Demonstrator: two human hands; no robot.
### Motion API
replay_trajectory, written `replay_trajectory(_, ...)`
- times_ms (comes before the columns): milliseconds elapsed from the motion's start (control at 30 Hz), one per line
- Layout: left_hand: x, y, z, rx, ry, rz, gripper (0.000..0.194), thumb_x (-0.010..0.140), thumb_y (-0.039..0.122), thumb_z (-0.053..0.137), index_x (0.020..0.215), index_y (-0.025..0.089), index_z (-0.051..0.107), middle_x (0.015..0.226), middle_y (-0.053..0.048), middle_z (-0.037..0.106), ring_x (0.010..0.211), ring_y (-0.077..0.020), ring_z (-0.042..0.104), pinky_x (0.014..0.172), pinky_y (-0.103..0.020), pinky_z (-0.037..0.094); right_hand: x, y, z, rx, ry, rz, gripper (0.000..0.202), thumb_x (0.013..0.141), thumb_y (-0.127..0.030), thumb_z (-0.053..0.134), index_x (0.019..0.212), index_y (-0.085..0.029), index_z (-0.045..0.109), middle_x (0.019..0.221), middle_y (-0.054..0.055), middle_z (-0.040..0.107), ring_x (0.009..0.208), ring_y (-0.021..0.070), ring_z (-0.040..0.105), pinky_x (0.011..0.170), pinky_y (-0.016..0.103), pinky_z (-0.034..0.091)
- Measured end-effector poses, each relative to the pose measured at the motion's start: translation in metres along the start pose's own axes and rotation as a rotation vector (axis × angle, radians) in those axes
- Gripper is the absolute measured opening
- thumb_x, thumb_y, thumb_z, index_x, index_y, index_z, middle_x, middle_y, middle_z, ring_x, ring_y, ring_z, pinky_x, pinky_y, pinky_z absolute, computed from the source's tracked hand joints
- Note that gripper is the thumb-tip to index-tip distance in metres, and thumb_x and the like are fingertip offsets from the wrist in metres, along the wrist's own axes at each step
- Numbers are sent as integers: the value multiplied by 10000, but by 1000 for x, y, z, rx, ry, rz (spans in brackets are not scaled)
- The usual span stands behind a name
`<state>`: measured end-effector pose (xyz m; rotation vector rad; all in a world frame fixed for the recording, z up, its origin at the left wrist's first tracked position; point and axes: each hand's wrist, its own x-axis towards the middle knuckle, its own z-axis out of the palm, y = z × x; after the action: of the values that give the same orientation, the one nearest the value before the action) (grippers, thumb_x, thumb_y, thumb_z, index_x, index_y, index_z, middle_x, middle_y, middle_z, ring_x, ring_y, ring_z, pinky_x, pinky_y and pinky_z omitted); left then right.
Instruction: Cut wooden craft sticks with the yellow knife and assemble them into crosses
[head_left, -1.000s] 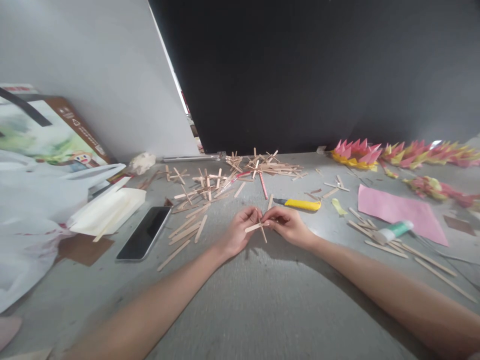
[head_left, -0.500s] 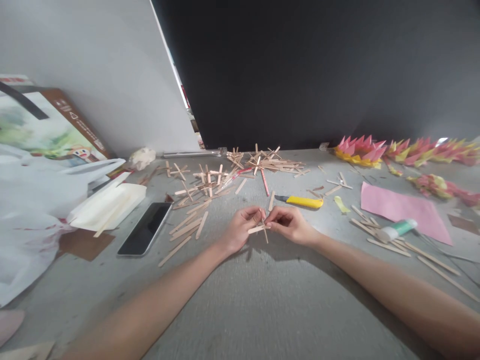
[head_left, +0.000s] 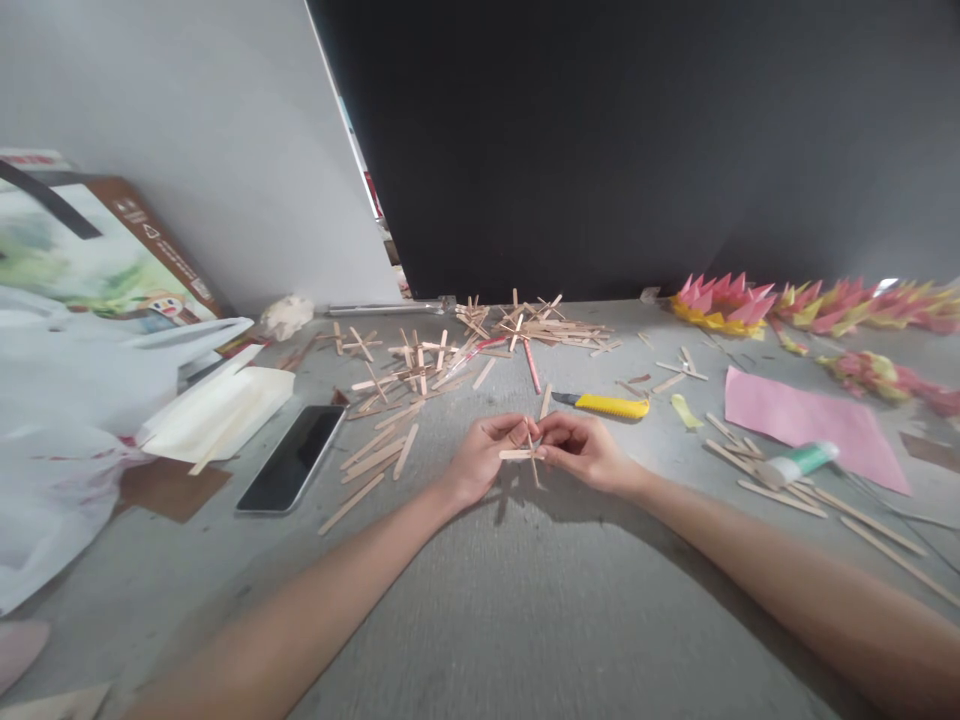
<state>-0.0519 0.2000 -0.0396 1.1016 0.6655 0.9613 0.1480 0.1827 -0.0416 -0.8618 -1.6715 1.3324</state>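
Between my hands is a small cross of wooden craft sticks (head_left: 517, 455), held just above the grey surface. My left hand (head_left: 484, 455) pinches its upper part with thumb and fingertips. From the other side, my right hand (head_left: 589, 452) is closed on the cross where the sticks meet. Fingers hide part of the joint. Behind my hands lie a loose craft stick (head_left: 545, 401), a yellow box cutter (head_left: 609, 405) and a red pen-like stick (head_left: 532, 367). A pile of craft sticks (head_left: 559, 330), several crossed together, spreads along the back.
To the left are a phone (head_left: 292, 460), a white paper tray (head_left: 255, 405) and a plastic bag (head_left: 67, 400). On the right lie pink paper (head_left: 814, 425), a glue stick (head_left: 799, 464), more craft sticks (head_left: 781, 497) and folded-paper crowns (head_left: 724, 302). A black panel (head_left: 637, 150) stands behind.
The cross of craft sticks has turned slightly, its short stick now lying nearly level. Both hands keep their pinch in almost the same place.
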Motion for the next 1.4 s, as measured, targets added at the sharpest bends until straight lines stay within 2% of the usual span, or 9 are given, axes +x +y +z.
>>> replay_trajectory(100,0,0,1,-6,29,-6,383,797,504,865,863,137,778,811,-38,688,723,-151,641,696,-258,481,0,0,0,-2,18,4,358,908,-513,767,1022,-180,705,730,19,716,616,143,632,558,251,463)
replay_trajectory(267,1,-1,3,-55,99,16,420,801,441,877,1122,213,731,790,16,649,641,-118,604,616,-226,475,2,1,1,-11,82,-41,298,937,-469,750,1031,-190,705,778,31,751,680,163,695,612,267,501)
replay_trajectory(400,4,-4,2,-15,156,83,267,848,383,825,1018,194,747,855,-11,672,758,-128,610,716,-221,479,5,-1,2,-23,177,-100,343,968,-470,710,1162,-189,685,765,22,757,680,168,698,610,275,497)
replay_trajectory(600,3,-7,0,172,129,128,219,895,270,737,1098,192,760,899,-33,708,827,-167,614,815,-267,475,6,-1,3,-36,203,-135,313,991,-463,683,1142,-189,697,815,39,771,678,158,684,559,259,448)
replay_trajectory(767,-1,-2,7,278,101,121,343,931,272,668,1260,194,722,984,-46,721,841,-171,630,844,-297,492,5,-2,4,-25,264,-111,309,998,-467,670,1146,-196,685,810,35,767,620,143,640,520,251,417)
replay_trajectory(900,-4,3,14,291,38,119,351,952,298,639,1276,182,708,1014,-65,711,790,-161,612,784,-304,511,6,-3,4,-26,302,-110,284,975,-480,698,1029,-203,672,794,30,758,606,139,617,534,255,428)
replay_trajectory(1100,-6,-5,9,85,-66,-4,522,990,469,605,1406,153,598,821,-20,623,601,-144,598,582,-282,491,5,-1,6,-84,340,-103,313,956,-504,714,895,-201,660,665,-3,674,563,132,568,529,259,428)
replay_trajectory(1233,-5,-9,10,66,-27,23,542,985,575,609,1282,123,650,769,7,565,586,-117,552,585,-264,467,5,0,7,-98,333,-82,333,950,-519,713,857,-207,641,611,-24,623,516,125,527,481,254,387)
replay_trajectory(1400,-4,-7,14,128,46,66,515,965,608,634,1154,130,662,728,35,511,573,-97,477,557,-240,407,4,-4,8,-125,253,-110,293,984,-476,680,895,-198,648,673,-6,668,539,117,559,515,246,423)
